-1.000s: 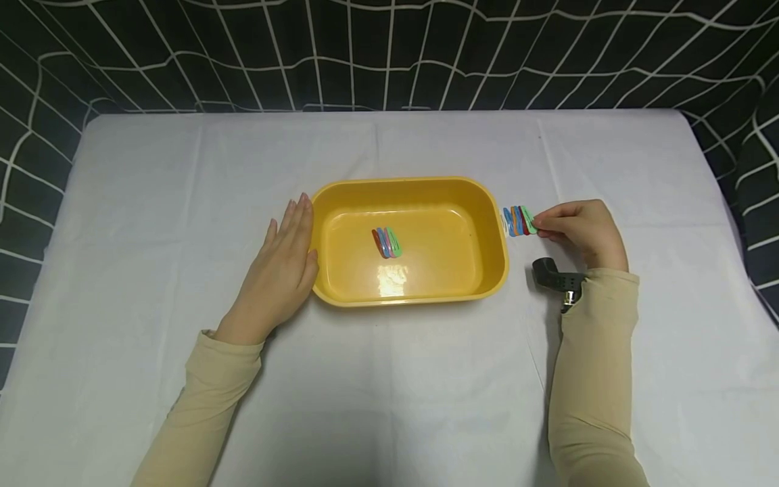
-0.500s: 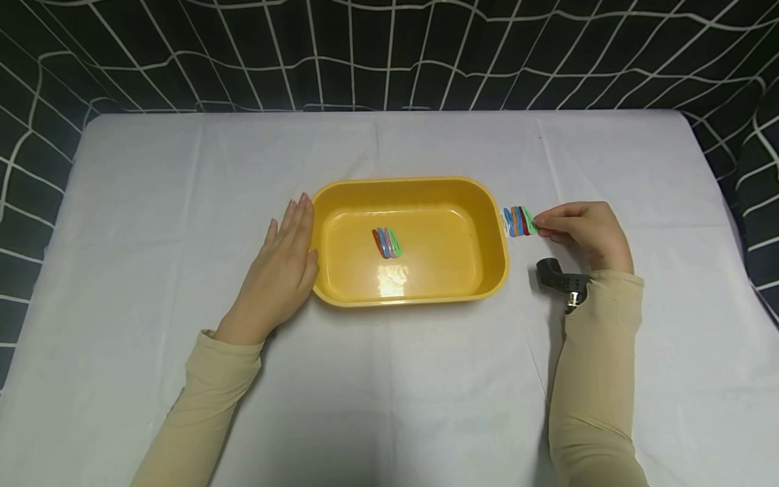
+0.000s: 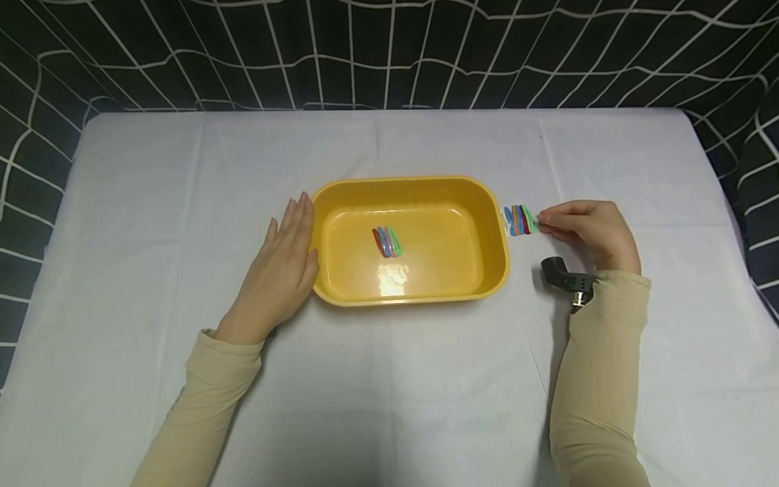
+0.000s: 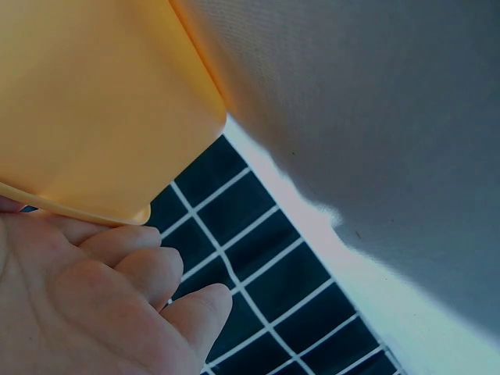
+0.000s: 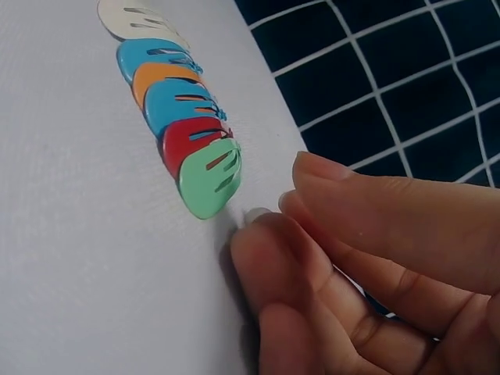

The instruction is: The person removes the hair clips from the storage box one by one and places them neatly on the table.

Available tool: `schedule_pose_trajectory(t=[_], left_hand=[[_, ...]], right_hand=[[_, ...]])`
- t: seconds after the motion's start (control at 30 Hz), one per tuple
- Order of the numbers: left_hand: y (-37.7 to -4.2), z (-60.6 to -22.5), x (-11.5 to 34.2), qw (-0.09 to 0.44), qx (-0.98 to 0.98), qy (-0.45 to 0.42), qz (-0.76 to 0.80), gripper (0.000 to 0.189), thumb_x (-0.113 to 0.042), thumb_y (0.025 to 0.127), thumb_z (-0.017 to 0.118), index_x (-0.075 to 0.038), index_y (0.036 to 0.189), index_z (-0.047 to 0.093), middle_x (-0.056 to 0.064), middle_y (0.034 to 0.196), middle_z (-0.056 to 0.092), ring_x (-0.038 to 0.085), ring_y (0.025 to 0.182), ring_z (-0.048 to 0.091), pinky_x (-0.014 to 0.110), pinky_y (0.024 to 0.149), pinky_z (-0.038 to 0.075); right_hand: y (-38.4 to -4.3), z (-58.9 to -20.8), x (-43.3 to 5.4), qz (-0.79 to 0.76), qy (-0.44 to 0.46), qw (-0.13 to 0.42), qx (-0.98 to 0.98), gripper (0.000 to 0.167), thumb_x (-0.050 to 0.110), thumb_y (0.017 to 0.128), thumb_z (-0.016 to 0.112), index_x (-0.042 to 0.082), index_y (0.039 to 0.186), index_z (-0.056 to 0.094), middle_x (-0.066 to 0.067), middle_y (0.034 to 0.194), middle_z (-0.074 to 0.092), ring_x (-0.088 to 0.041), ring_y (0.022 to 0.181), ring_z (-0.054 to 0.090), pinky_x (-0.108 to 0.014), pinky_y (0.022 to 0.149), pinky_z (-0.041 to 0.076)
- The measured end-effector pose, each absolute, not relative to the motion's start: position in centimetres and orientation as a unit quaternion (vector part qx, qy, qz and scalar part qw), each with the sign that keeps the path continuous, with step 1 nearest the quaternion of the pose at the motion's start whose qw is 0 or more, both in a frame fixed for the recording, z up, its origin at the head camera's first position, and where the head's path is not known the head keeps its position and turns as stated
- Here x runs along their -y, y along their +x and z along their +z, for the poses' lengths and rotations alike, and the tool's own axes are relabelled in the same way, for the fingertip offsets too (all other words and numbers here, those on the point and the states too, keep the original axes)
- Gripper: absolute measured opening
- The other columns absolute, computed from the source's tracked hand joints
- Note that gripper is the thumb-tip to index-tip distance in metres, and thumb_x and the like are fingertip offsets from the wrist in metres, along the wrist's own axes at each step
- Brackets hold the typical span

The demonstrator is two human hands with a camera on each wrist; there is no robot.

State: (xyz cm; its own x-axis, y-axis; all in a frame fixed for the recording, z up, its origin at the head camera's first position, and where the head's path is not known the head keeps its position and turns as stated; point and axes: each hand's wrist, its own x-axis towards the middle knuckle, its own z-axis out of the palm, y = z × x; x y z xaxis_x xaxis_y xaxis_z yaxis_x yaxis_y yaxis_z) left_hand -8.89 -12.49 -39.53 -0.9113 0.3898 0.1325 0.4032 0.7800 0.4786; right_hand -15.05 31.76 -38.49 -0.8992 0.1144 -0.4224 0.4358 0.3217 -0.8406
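A yellow tray (image 3: 438,301) sits mid-table with several snap hair clips (image 3: 387,242) overlapping on its floor, red, blue, pink and green. My left hand (image 3: 274,270) lies along the tray's left end, fingers straight and touching the rim. Just right of the tray, a row of overlapping snap hair clips (image 3: 518,221) lies on the cloth. In the right wrist view the row runs white, blue, orange, blue, red, with a green hair clip (image 5: 209,181) on the near end. My right hand (image 3: 593,230) is beside that green clip, thumb and fingertips apart, holding nothing.
A white cloth (image 3: 365,379) covers the table. Dark panels with a white net (image 3: 389,61) stand beyond its far and side edges. A black camera mount (image 3: 566,277) juts from the right sleeve.
My right hand has drawn slightly to the right, off the green hair clip at the end of the row. The left hand and tray stay where they were.
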Motion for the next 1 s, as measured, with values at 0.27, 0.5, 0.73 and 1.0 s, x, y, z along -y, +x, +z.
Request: schedule_pose_trajectory(t=[0.27, 0.5, 0.73, 1.0], left_hand=[[-8.9, -39.5, 12.5, 0.017, 0.943, -0.210, -0.259, 0.059, -0.018, 0.098, 0.033, 0.007, 0.148, 0.013, 0.016, 0.155, 0.011, 0.027, 0.143, 0.008, 0.049, 0.113, 0.010], [-8.9, -39.6, 12.5, 0.019, 0.942, -0.211, -0.260, 0.059, -0.018, 0.098, 0.033, 0.007, 0.147, 0.013, 0.016, 0.155, 0.010, 0.030, 0.143, 0.010, 0.049, 0.113, 0.010], [-8.9, -39.5, 12.4, 0.018, 0.942, -0.212, -0.259, 0.059, -0.018, 0.098, 0.033, 0.007, 0.148, 0.013, 0.016, 0.155, 0.011, 0.029, 0.143, 0.010, 0.048, 0.113, 0.010], [-8.9, -39.5, 12.5, 0.017, 0.942, -0.212, -0.258, 0.059, -0.018, 0.098, 0.033, 0.007, 0.148, 0.012, 0.017, 0.155, 0.011, 0.029, 0.143, 0.009, 0.049, 0.113, 0.010]], right_hand=[[-15.1, -37.9, -31.5, -0.576, 0.165, 0.135, -0.789, 0.019, 0.007, 0.083, 0.071, 0.022, 0.072, 0.076, 0.010, 0.073, 0.070, -0.003, 0.072, 0.067, -0.018, 0.070, 0.053], [-15.1, -37.3, -30.9, -0.586, 0.151, 0.119, -0.787, 0.017, 0.006, 0.082, 0.072, 0.021, 0.074, 0.076, 0.010, 0.072, 0.070, -0.003, 0.070, 0.066, -0.017, 0.067, 0.052], [-15.1, -36.6, -30.3, -0.592, 0.133, 0.102, -0.789, 0.014, 0.004, 0.081, 0.072, 0.017, 0.077, 0.077, 0.008, 0.074, 0.070, -0.005, 0.070, 0.066, -0.017, 0.065, 0.052], [-15.0, -36.0, -29.6, -0.602, 0.121, 0.102, -0.783, 0.009, 0.005, 0.081, 0.073, 0.013, 0.080, 0.077, 0.005, 0.076, 0.071, -0.008, 0.071, 0.067, -0.019, 0.066, 0.052]])
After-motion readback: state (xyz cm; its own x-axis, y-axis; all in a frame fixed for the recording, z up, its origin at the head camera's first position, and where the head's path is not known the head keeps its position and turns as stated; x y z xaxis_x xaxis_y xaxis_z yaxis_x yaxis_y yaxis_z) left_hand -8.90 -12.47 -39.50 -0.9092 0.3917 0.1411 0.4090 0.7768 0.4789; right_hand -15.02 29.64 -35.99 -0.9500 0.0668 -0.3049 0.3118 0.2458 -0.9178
